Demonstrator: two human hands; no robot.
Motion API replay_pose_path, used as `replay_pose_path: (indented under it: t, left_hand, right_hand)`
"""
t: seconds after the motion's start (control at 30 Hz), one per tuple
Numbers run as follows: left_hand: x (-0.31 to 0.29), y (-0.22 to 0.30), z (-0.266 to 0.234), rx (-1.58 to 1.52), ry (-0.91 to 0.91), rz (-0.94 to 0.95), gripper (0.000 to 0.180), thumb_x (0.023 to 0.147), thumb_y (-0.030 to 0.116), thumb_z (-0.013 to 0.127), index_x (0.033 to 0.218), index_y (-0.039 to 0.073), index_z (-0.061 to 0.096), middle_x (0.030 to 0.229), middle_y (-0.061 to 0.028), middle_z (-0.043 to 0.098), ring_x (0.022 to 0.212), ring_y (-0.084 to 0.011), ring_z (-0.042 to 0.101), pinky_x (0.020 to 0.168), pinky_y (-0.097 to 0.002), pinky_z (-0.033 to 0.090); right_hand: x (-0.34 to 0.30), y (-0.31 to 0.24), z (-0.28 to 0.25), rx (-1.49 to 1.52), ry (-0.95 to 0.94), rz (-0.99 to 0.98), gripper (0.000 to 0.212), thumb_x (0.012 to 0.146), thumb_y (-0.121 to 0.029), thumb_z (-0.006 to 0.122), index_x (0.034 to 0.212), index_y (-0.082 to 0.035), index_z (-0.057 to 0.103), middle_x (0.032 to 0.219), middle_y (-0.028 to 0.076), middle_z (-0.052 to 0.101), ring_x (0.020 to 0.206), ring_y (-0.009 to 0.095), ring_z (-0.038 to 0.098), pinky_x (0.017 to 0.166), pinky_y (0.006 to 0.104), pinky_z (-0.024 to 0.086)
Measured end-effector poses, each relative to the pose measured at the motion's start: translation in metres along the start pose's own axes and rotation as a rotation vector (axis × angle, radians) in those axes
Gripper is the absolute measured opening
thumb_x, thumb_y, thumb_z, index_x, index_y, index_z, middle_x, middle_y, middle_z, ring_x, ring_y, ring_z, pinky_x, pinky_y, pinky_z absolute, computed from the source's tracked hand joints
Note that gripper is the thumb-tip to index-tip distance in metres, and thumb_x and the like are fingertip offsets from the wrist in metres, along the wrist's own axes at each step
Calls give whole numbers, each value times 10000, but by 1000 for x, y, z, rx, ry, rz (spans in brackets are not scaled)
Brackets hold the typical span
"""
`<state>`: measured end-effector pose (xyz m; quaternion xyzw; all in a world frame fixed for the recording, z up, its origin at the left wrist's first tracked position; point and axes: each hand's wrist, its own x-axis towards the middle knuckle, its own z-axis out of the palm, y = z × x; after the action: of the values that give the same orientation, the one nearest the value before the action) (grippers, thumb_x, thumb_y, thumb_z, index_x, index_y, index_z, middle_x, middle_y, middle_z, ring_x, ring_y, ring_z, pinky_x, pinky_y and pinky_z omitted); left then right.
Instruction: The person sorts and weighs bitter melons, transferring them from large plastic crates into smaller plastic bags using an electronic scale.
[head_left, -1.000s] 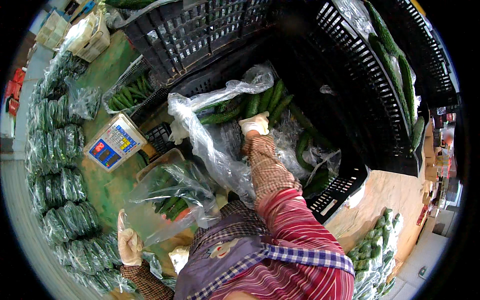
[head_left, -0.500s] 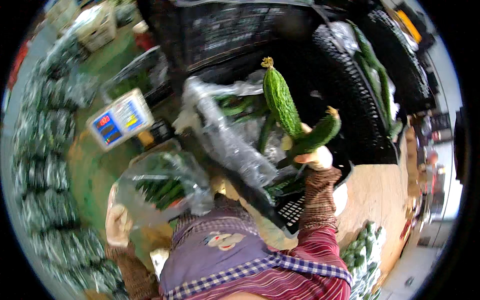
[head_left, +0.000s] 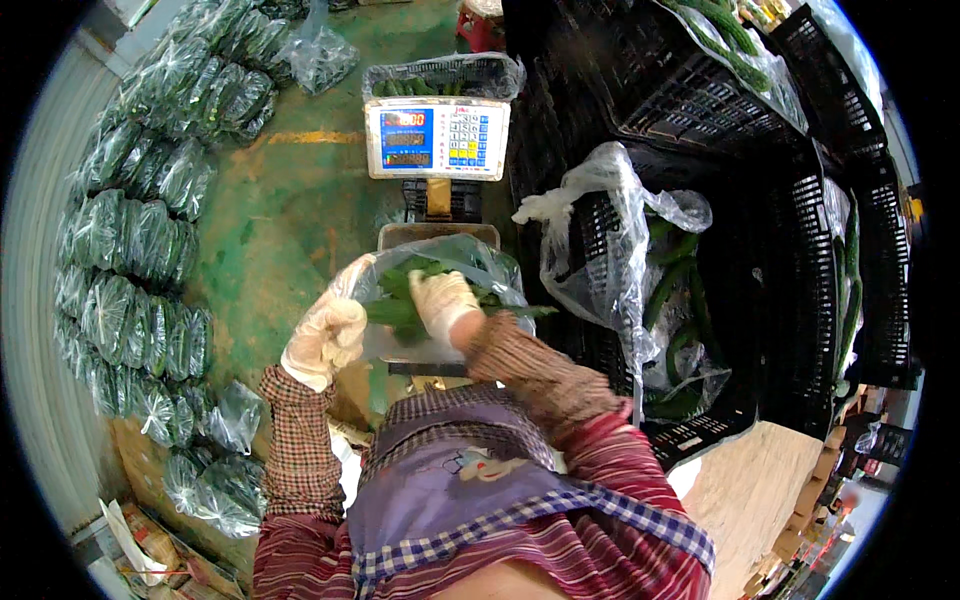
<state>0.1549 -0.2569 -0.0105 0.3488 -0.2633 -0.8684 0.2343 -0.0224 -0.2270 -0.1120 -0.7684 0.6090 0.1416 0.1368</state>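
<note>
My left hand (head_left: 325,335), in a pale glove, is closed on the edge of a clear plastic bag (head_left: 502,268) and holds its mouth apart. My gloved right hand (head_left: 443,303) reaches into the bag, fingers curled on green cucumbers (head_left: 398,312); its fingertips are partly hidden. One slim green end pokes out to the right of my wrist. Under the bag is a scale's metal pan (head_left: 390,235), and beyond it stands the scale's display panel (head_left: 437,140) with lit red digits.
To the right, a black crate (head_left: 740,235) lined with clear plastic contains loose cucumbers (head_left: 668,295). More black crates (head_left: 675,95) stand behind it. Bagged cucumbers (head_left: 130,240) are stacked along the left wall. A wooden board (head_left: 755,480) lies at lower right, and a red stool (head_left: 480,30) stands far back.
My right hand has carried two cucumbers from the crate leftward into the bag. My left hand still grips the bag. The view has turned left, bringing the scale to the middle.
</note>
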Motion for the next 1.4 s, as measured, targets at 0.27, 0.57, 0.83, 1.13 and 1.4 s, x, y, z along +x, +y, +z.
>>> replay_pose_path:
  t: [0.27, 0.57, 0.83, 1.13, 1.4]
  left_hand:
    - [11, 4, -7, -37, -32, -2, 554, 813, 58, 470, 1349, 78, 332, 518, 47, 386, 360, -30, 296, 323, -178, 233]
    - [25, -7, 13, -64, 15, 89, 654, 786, 25, 456, 1391, 50, 210, 508, 2, 421, 348, -47, 352, 300, -181, 290]
    - [52, -24, 58, 141, 126, 44, 612, 796, 61, 482, 1367, 53, 264, 619, 4, 477, 356, -49, 343, 300, -177, 312]
    - [64, -36, 80, 188, 323, 65, 611, 781, 71, 495, 1359, 46, 297, 1188, -95, 516, 518, -65, 505, 387, -190, 415]
    - [75, -42, 71, 193, 329, 23, 579, 828, 90, 461, 1378, 108, 281, 877, -39, 606, 379, -61, 403, 314, -182, 358]
  right_hand:
    - [-11, 157, 137, -318, 242, 291, 295, 758, -133, 571, 1045, -67, 564, 987, 103, 606, 953, 251, 578, 850, 349, 439]
    - [-183, 148, -38, 692, 364, -316, 488, 740, -122, 624, 1209, -63, 504, 1140, 177, 559, 1012, 303, 567, 827, 351, 471]
    - [-253, 334, 162, 453, -28, 1078, 250, 787, -261, 604, 988, -116, 636, 1082, 125, 615, 935, 283, 621, 817, 359, 500]
    - [-209, 328, 223, 971, 615, 1500, 318, 730, -211, 659, 976, -27, 580, 934, 203, 609, 862, 387, 590, 775, 411, 490]
    - [-192, 357, 236, 903, 259, 1783, 462, 641, -289, 731, 943, 32, 595, 906, 239, 621, 875, 359, 612, 755, 374, 506]
